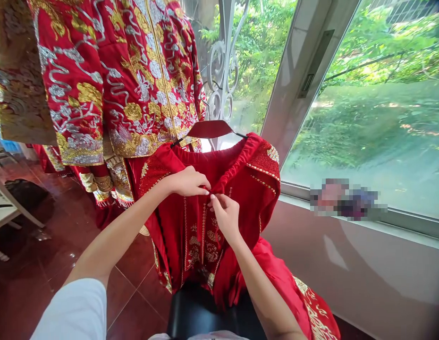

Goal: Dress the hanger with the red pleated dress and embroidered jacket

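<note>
A red skirt with gold embroidery [201, 236] hangs from a dark red hanger [209, 128] in front of me. My left hand [189, 182] is closed on the skirt's waistband at the centre front. Close beside it, my right hand [224, 213] pinches the same waistband edge, fingertips almost touching the left hand. The skirt's lower part drapes down over a black stool [194, 309] and spills to the right.
A red jacket thick with gold and silver embroidery [127, 80] hangs at upper left, over more red garments. A large window [375, 104] and its sill [400, 219] run along the right. White furniture legs [7, 210] stand at left on dark red floor tiles.
</note>
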The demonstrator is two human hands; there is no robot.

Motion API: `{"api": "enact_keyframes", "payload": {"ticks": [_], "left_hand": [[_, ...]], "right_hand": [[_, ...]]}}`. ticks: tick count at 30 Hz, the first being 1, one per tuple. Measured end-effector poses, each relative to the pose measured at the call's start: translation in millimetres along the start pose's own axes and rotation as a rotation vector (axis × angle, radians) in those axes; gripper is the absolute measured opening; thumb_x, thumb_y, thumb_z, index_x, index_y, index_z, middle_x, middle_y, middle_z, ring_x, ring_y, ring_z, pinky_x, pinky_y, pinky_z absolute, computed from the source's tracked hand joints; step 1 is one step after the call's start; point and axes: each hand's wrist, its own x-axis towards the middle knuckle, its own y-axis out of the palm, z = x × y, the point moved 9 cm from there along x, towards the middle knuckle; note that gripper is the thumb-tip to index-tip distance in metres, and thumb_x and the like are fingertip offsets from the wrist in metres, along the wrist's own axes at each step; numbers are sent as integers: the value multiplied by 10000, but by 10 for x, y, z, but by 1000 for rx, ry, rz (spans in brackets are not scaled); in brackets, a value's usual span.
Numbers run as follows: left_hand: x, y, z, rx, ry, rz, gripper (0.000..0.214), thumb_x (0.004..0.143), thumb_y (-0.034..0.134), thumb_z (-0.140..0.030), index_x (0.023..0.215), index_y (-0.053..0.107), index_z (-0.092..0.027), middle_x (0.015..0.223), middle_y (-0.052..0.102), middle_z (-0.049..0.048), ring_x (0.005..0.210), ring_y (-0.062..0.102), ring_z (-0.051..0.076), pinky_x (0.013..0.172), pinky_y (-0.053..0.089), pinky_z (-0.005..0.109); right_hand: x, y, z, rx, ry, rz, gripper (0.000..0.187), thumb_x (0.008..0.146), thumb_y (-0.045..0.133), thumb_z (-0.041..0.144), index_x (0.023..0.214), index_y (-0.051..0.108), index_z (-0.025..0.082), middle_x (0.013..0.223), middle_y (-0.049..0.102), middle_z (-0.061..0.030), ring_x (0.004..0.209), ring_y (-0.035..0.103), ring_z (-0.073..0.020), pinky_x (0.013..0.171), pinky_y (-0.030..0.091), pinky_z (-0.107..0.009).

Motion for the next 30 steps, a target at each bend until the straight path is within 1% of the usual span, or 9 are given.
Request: {"api": "enact_keyframes", "payload": {"ticks": [8,11,16,19,20,22,26,28,30], "left_hand": [[-87,39,-72,32,-2,107,257,892,490,-229,1027,707,-202,1037,733,38,920,647,169,831,381,255],[-171,-55,-109,67,-21,69,268,900,465,-207,1003,711,-196,1040,730,33,914,647,158,820,396,247],[-442,-179,-1,-16,-63,9,292,918,434,-263,939,719,-202,993,736,24,893,653,159,801,419,244],[-603,-111,106,-85,-120,72,293,911,453,-329,954,721,-218,999,736,19,912,655,171,815,431,254],[-640,-128,131,-97,-153,46,295,903,468,-366,988,712,-222,1027,730,22,930,652,178,825,436,260],[-709,-305,202,-78,-289,-170,345,884,488,-456,1055,676,-222,1070,712,38,954,646,196,831,450,280],[-1105,-723,333,209,-832,-787,438,892,420,-512,1059,603,-151,1007,679,140,969,628,298,802,477,380],[-1184,-679,379,281,-1018,-876,475,884,417,-515,1095,555,-112,981,658,187,960,625,349,770,491,423],[-1145,-562,467,269,-1074,-877,499,861,460,-502,1145,502,-93,1009,637,209,950,628,370,732,507,433]], "right_hand": [[-43,16,81,-33,17,-45,284,796,536,398,665,591,152,562,541,11,506,387,-95,501,314,-230],[-120,67,-153,-22,58,-23,297,776,526,407,625,555,152,534,489,23,497,346,-86,489,281,-225],[-574,113,-879,-293,120,47,317,723,471,374,480,375,194,447,353,39,465,286,-82,473,216,-236],[-777,20,-986,-418,141,163,304,750,459,340,488,415,191,433,386,29,438,308,-92,467,229,-242],[-770,-69,-889,-474,132,173,310,779,449,333,505,453,188,439,417,22,432,326,-98,472,249,-247],[-606,-351,-486,-598,69,70,330,845,419,335,582,550,184,494,501,-3,453,394,-119,509,321,-260],[-59,-936,674,-712,-242,-534,352,883,436,367,1104,608,153,903,650,-108,821,585,-214,808,459,-359],[263,-910,916,-817,-307,-625,517,852,492,393,1303,482,139,1194,573,-172,1100,511,-294,932,421,-461],[570,-819,894,-946,-267,-603,660,830,522,389,1408,360,115,1392,412,-218,1251,373,-365,968,375,-553]]}}
